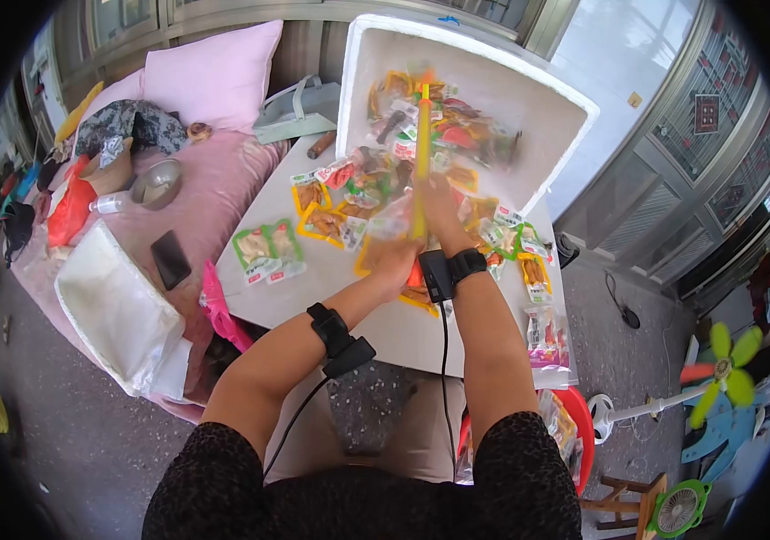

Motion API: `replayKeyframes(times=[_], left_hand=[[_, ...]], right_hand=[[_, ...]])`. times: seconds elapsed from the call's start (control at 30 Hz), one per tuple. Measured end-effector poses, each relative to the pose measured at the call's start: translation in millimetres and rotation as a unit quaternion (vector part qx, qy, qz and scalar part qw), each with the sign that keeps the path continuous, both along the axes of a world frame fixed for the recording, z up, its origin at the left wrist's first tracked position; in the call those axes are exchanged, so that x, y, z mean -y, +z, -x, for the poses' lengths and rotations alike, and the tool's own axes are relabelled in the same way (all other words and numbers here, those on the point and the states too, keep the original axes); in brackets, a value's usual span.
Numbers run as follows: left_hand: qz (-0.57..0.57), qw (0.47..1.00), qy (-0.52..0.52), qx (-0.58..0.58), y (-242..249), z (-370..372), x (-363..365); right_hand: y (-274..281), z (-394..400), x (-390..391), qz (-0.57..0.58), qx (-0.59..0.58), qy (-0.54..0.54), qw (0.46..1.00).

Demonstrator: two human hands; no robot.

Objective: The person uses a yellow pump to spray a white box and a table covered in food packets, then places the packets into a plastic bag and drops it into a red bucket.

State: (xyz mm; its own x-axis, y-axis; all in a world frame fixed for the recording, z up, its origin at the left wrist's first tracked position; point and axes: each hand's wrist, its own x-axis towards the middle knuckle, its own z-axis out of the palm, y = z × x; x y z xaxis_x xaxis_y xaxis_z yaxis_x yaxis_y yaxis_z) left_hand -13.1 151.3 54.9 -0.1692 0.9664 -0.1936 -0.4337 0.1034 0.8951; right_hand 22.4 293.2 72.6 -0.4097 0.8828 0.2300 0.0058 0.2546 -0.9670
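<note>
A long yellow stick (424, 135) points away from me into a white foam box (547, 99) lying on its side. My right hand (439, 211) is closed round the stick partway along. Nearer to me, my left hand (391, 261) is closed at its lower end. The stick's far end, orange and blurred, lies among small food packets (457, 135) in the box. More packets spill from the box's mouth onto the white table (313, 292), around and under my hands. A green-edged packet pair (268, 252) lies to the left.
Left of the table is a pink-covered bed (214, 189) with a foam lid (119, 301), a phone (171, 259) and a metal bowl (157, 184). A red tub (583, 432) holding packets stands below the table's right edge. A fan with green blades (723, 369) is at the right.
</note>
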Motion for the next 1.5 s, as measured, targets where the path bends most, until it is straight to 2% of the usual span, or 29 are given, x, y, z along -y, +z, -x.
replayKeyframes(times=[0.03,0.13,0.2,0.23,0.33,0.43,0.53,0.57,0.63,0.73,0.83,0.93,1.0,1.07,1.13,1.17,1.23,1.27,1.5], left_hand=[[0.003,1.000,0.009,0.019,-5,4,-9],[0.032,0.997,0.028,0.059,-13,13,-25],[0.081,0.994,0.027,0.065,-8,12,-23],[0.068,0.995,0.019,0.075,-4,8,-18],[0.038,0.995,-0.013,0.091,-11,-13,8],[0.023,0.996,-0.046,0.079,-27,-32,36],[0.000,0.990,-0.075,0.121,-25,-64,88],[-0.008,0.986,-0.086,0.142,-24,-70,100],[-0.014,0.991,-0.112,0.075,-26,-65,104],[-0.047,0.993,-0.103,-0.006,-32,-51,89],[-0.084,0.988,-0.078,-0.105,-14,-21,55],[-0.009,0.998,0.004,-0.055,-26,0,9],[0.012,0.996,0.020,-0.087,-32,16,-9],[0.047,0.986,0.075,-0.139,-36,17,-10],[0.068,0.997,0.027,-0.031,-28,9,11],[0.076,0.997,0.003,0.023,-23,4,24],[0.091,0.996,-0.015,0.018,-19,-13,50],[0.096,0.995,-0.024,0.016,-20,-21,62],[0.077,0.982,-0.157,0.069,-32,-68,147]], right_hand=[[-2,5,-7,-0.011,0.023,-0.039,0.999],[-18,16,-38,-0.013,0.044,-0.020,0.999],[-23,9,-32,-0.170,0.121,-0.029,0.978],[-23,3,-23,-0.247,0.160,-0.033,0.955],[-31,-12,-6,-0.021,0.026,0.092,0.995],[-35,-32,32,0.089,-0.026,0.093,0.991],[-38,-53,86,0.175,-0.033,-0.012,0.984],[-26,-57,102,0.195,-0.051,-0.008,0.980],[-4,-67,128,0.239,-0.082,-0.004,0.968],[-15,-61,92,0.156,-0.073,0.044,0.984],[-12,-28,48,0.088,-0.025,0.030,0.995],[-7,2,20,0.026,0.032,0.038,0.998],[-59,22,-36,-0.189,0.081,0.045,0.977],[-73,28,-42,-0.207,0.089,0.052,0.973],[-47,24,0,-0.030,0.057,0.057,0.996],[-43,19,10,0.009,0.055,0.073,0.996],[-37,6,35,0.087,0.053,0.107,0.989],[-27,-7,61,0.143,0.054,0.074,0.985],[-24,-66,154,0.273,0.000,0.066,0.960]])
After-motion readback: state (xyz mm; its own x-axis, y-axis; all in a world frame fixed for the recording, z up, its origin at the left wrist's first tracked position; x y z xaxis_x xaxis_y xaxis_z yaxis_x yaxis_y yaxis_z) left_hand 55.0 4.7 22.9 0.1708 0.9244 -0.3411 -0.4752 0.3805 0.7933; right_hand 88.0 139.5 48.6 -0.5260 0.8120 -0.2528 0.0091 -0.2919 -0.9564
